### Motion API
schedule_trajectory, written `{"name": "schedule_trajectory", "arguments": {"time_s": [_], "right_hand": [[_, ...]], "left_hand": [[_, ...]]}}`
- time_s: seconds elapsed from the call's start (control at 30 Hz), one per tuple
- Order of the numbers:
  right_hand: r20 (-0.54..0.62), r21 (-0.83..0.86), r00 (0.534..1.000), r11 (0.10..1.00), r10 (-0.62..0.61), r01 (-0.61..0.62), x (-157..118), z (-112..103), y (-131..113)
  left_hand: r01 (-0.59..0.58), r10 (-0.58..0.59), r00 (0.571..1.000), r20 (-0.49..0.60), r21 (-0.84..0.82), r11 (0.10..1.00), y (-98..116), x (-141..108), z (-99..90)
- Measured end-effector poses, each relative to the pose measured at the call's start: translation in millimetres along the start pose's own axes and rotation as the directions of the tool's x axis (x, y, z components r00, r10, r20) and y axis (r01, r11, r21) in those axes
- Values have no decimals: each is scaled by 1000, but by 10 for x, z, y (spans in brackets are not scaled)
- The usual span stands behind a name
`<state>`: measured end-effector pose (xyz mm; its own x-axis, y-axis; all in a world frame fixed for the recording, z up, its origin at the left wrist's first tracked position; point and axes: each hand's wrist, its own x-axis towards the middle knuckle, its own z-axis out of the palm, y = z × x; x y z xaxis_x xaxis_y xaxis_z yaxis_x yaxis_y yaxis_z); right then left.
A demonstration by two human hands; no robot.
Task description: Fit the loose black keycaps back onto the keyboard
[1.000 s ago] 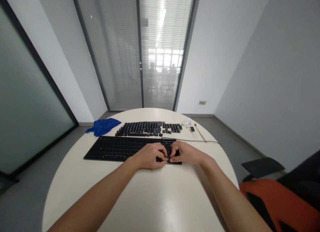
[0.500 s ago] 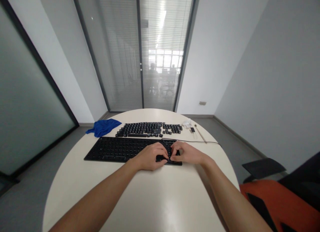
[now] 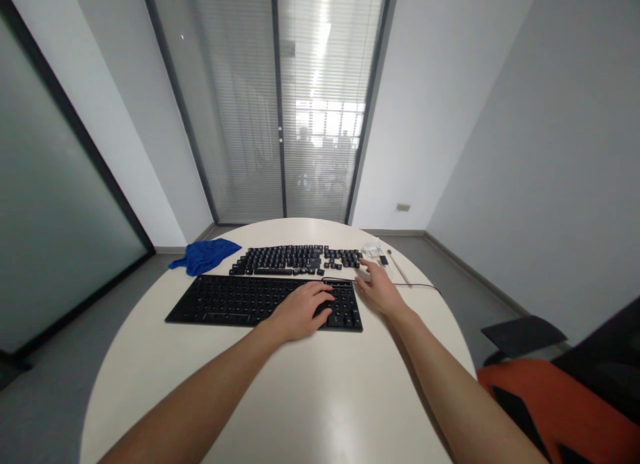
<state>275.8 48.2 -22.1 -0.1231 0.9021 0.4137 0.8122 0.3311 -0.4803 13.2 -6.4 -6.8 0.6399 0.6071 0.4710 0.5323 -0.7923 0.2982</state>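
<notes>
A black keyboard base [image 3: 230, 301] with its keycaps off lies across the table. My left hand [image 3: 300, 311] rests on its right part with the fingers apart, holding nothing. A few caps appear seated at the base's lower right corner, too small to make out surely. Behind the base, loose black keycaps [image 3: 287, 257] lie in keyboard-like rows. My right hand [image 3: 380, 291] is stretched past the base's right edge, thumb and forefinger apart. Its forefinger tip is at the right end of the loose keycaps; whether it touches one I cannot tell.
A blue cloth [image 3: 207, 254] lies at the back left of the round white table [image 3: 300, 397]. A thin stick-like tool [image 3: 399, 267], a small black item [image 3: 383, 260] and a clear plastic piece [image 3: 371, 250] lie at the back right. The keyboard's cable [image 3: 420, 285] runs rightward. An orange chair [image 3: 555, 397] stands at right.
My right hand has left the keyboard's lower right corner and reached forward to the loose keycaps, its fingers opening. My left hand stays on the keyboard, its fingers now more spread.
</notes>
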Motion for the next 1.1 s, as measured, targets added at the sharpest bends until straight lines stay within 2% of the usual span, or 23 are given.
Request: {"name": "schedule_trajectory", "arguments": {"time_s": [0.13, 0.43, 0.83, 1.1], "right_hand": [[-21, -76, 1000, 997, -22, 21, 36, 34, 35], [76, -146, 997, 989, -27, 38, 56, 114, 45], [2, -157, 999, 986, -50, 50, 107, 122, 137], [25, -155, 1000, 988, -5, 9, 96, 79, 117]], "left_hand": [[6, -6, 1000, 3, 14, 1000, 17, -1, -11], [13, -14, 1000, 16, 37, 999, 34, 2, -28], [19, -19, 1000, 21, 30, 999, 22, -1, -17], [22, -22, 1000, 22, 37, 999, 25, 2, -29]]}}
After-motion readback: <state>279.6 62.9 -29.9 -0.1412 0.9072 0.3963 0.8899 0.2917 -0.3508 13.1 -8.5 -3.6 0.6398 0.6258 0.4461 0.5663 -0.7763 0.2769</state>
